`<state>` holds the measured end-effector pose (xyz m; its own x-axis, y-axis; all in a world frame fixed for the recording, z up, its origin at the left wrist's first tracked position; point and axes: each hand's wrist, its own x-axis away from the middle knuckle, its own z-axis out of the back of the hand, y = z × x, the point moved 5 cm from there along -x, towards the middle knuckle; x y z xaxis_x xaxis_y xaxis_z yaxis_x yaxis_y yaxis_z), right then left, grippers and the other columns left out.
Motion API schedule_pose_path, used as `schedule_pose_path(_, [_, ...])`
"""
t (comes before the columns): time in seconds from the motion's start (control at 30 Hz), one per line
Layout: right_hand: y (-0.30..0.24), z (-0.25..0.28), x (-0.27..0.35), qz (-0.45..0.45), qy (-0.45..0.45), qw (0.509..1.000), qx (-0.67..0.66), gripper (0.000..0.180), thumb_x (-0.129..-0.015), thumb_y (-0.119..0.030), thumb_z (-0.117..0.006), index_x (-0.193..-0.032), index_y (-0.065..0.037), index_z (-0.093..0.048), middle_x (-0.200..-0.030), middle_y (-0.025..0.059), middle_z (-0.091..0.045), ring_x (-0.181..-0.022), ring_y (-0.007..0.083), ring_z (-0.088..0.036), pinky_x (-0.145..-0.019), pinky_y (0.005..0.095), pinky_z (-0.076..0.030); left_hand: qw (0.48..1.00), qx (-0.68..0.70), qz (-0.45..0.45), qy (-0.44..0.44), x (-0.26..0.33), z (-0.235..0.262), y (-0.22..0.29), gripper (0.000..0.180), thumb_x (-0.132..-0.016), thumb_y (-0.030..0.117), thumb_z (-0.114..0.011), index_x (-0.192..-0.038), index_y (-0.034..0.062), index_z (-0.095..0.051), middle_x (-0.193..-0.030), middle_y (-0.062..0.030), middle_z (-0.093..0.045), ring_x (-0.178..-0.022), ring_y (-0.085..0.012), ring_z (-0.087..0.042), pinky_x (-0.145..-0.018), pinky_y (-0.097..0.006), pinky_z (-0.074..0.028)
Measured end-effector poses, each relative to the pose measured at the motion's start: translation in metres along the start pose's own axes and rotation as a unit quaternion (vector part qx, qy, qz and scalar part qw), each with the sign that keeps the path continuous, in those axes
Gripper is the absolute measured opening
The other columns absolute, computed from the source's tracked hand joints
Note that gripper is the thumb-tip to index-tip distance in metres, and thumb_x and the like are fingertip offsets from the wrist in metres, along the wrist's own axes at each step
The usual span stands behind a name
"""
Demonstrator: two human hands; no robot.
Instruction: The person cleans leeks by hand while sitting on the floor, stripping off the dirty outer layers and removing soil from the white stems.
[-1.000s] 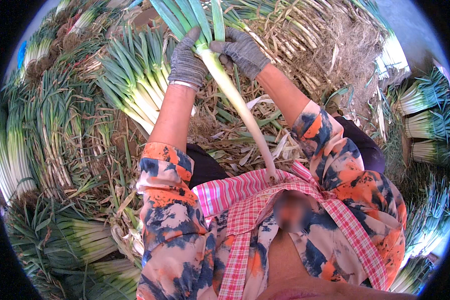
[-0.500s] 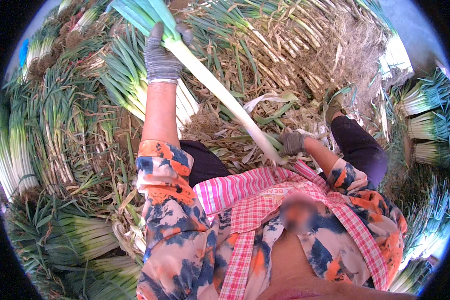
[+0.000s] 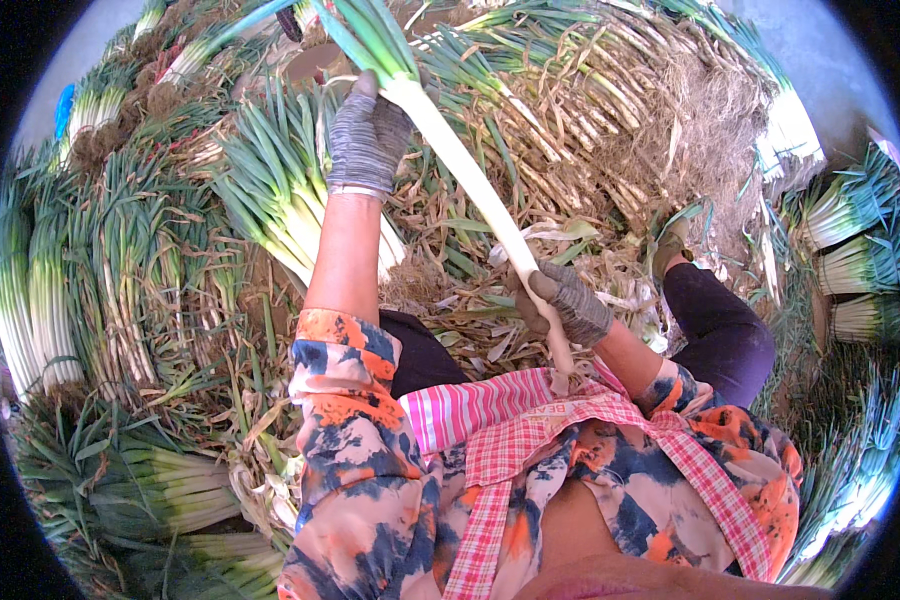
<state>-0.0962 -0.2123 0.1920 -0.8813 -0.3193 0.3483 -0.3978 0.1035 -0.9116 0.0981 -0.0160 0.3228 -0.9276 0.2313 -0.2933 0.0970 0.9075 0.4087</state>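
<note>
The root end of the leek (image 3: 467, 165) points back at the striped apron (image 3: 475, 408). The right hand (image 3: 577, 305) curls its fingers round the lower shaft; the long axis slants away leftward to the left hand (image 3: 368, 145), gripping below green leaves that point outward. Beyond lie piled leeks (image 3: 560, 125).

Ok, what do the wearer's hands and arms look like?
Left hand and right hand: grey gloves with darker streaks. Thin white band at the left wrist. Forearms partly bare. Loose sleeves, blotchy orange, navy and pale pink. No cables seen.
</note>
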Motion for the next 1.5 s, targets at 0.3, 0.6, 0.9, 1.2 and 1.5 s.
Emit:
schedule_pose_path(0.3, [-0.027,-0.009,0.011,0.064,0.066,0.992,0.088,0.04,-0.081,-0.038,-0.053,-0.101,-0.004,-0.053,-0.072,0.0005,-0.052,-0.063,0.0076,-0.049,-0.053,0.0218,-0.04,0.869,-0.478,-0.003,0.128,0.005,0.009,0.009,0.019,-0.08,0.021,-0.06,-0.077,0.0033,-0.054,-0.063,-0.0033,-0.055,-0.052,-0.0111,-0.053,-0.047,-0.022,-0.043])
schedule_pose_path(0.6, [-0.033,0.028,0.001,0.148,0.079,0.96,0.226,0.031,-0.083,-0.033,-0.051,-0.094,-0.004,-0.054,-0.069,0.0029,-0.056,-0.059,0.0153,-0.055,-0.05,0.0257,-0.043,0.494,-0.819,-0.203,-0.21,0.043,-0.043,-0.045,0.012,-0.08,0.014,-0.053,-0.086,0.0035,-0.054,-0.076,-0.0092,-0.054,-0.069,-0.0209,-0.053,-0.061,-0.031,-0.045])
schedule_pose_path(0.9, [-0.02,0.112,-0.05,0.152,0.195,0.968,0.045,0.032,-0.088,-0.03,-0.045,-0.107,-0.005,-0.054,-0.088,0.0105,-0.06,-0.071,0.0153,-0.057,-0.064,0.03,-0.048,0.472,-0.515,0.379,-0.607,0.183,-0.083,-0.168,0.036,-0.073,0.028,-0.06,-0.1,0.0046,-0.056,-0.081,-0.0111,-0.06,-0.081,-0.0211,-0.057,-0.079,-0.032,-0.042])
schedule_pose_path(1.2, [-0.047,0.076,0.015,0.244,0.228,0.825,0.456,0.032,-0.087,-0.03,-0.041,-0.082,0.0,-0.051,-0.07,0.0201,-0.052,-0.067,0.0344,-0.051,-0.06,0.0403,-0.04,0.892,-0.398,0.21,0.051,0.009,0.022,-0.05,0.036,-0.077,0.039,-0.06,-0.084,0.0035,-0.058,-0.066,-0.0044,-0.054,-0.048,-0.0066,-0.048,-0.035,-0.017,-0.034])
schedule_pose_path(1.5, [-0.083,0.064,-0.011,0.307,0.214,0.86,0.347,0.036,-0.085,-0.032,-0.047,-0.109,-0.005,-0.051,-0.087,0.0117,-0.057,-0.072,0.0204,-0.055,-0.067,0.0335,-0.045,0.946,-0.282,0.112,0.114,0.013,0.007,-0.039,0.03,-0.074,0.033,-0.066,-0.078,0.0078,-0.049,-0.06,-0.0025,-0.048,-0.04,-0.0078,-0.04,-0.03,-0.019,-0.028])
